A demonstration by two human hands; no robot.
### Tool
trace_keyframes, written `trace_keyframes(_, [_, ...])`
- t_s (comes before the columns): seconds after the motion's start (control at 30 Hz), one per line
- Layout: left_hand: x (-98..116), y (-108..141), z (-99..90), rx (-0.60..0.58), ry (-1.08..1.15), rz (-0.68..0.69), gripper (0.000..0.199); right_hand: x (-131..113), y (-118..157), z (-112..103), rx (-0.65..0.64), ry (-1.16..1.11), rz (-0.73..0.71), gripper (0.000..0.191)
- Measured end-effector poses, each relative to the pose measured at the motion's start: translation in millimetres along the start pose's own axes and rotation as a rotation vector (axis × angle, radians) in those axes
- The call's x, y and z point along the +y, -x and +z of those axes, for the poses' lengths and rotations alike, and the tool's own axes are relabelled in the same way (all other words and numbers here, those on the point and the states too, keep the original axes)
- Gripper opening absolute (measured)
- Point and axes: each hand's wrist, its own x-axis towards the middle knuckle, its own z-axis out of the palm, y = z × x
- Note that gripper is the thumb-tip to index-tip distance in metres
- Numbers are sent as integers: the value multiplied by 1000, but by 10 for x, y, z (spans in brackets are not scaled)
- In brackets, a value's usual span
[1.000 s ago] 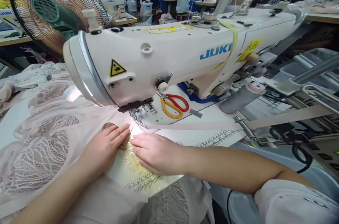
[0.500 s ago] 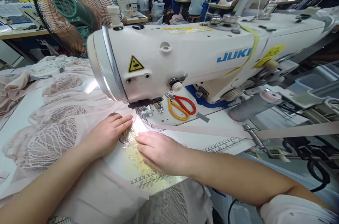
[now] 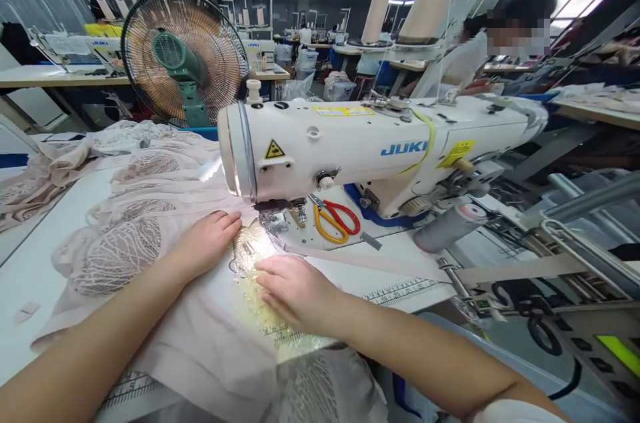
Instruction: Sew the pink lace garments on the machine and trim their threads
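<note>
Just left of the needle area of a white sewing machine (image 3: pixel 320 149), my left hand (image 3: pixel 213 243) rests flat on beige fabric (image 3: pixel 185 336), its fingers stretched toward the needle. Nearer to me and to the right, my right hand (image 3: pixel 295 289) lies at the edge of a lit piece of lace (image 3: pixel 245 256), with its fingers bent together and their tips on the material. Whether those fingers pinch the lace is not clear. A beige strip (image 3: pixel 360 263) runs from the needle area to a metal guide (image 3: pixel 447 268) on the right. The needle itself is hidden.
Scissors with red and orange handles (image 3: pixel 337 221) lie behind the strip, near a small grey metal plate (image 3: pixel 371 240). Lace garments (image 3: pixel 120 246) are heaped on the left. A large fan (image 3: pixel 183 56) stands behind, a grey roll (image 3: pixel 450 226) at right. A person (image 3: pixel 465 63) is beyond the machine.
The head view has tilted up and shows more of the room. My left hand has shifted slightly away from the needle area, uncovering more lace. My right hand stays at the lace.
</note>
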Motion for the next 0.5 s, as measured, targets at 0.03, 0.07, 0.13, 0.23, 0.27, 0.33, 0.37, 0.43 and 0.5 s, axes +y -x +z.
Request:
trace_keyframes(0.03, [23, 55, -28, 6, -8, -12, 40, -96, 1, 14, 28, -25, -11, 18])
trace_keyframes(0.07, [48, 133, -62, 12, -23, -24, 40, -207, 8, 50, 38, -49, -28, 19])
trace_keyframes(0.13, [93, 368, -142, 13, -86, -65, 42, -447, 35, 189, 29, -65, -73, 31])
trace_keyframes(0.23, [110, 877, -265, -5, -237, -192, 44, -736, 77, 494, -28, 78, -54, 48])
trace_keyframes(0.27, [94, 1062, -296, -25, -275, -235, 44, -795, 80, 588, -50, 143, -30, 43])
trace_keyframes(0.33, [29, 1405, -328, -81, -322, -299, 45, -862, 67, 720, -92, 238, 5, 26])
trace_keyframes(0.37, [-14, 1547, -327, -109, -333, -315, 46, -877, 53, 751, -95, 264, 9, 19])
trace_keyframes(0.43, [-106, 1759, -299, -154, -317, -315, 49, -891, 18, 744, -93, 281, -1, 13])
trace_keyframes(0.5, [-210, 1883, -272, -157, -259, -315, 51, -893, -22, 649, -126, 264, -23, 9])
